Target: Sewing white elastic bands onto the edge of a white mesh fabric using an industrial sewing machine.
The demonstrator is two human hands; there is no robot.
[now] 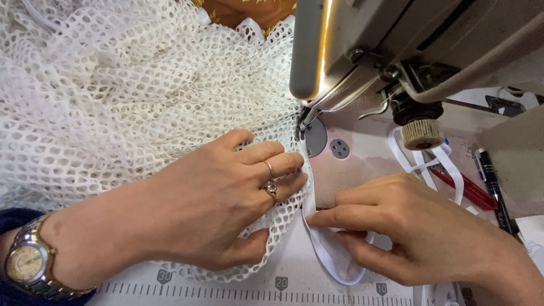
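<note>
Both hands rest flat near the needle. Left hand [226, 198] presses open on white mesh fabric [113, 96], holding it smooth. Right hand [408, 226] pinches white elastic band [326, 249] beside it, guiding the edge toward the sewing machine [396, 51] foot.

I can't see the needle: the sewing machine [396, 51] head runs off the top and right edges and shades its presser foot. My left hand [226, 204] covers the white mesh fabric [113, 96] beneath it, and the mesh spills past the left and top edges. My right hand [408, 226] hides part of the white elastic band [326, 249]; its wrist is cut off at the corner.
</note>
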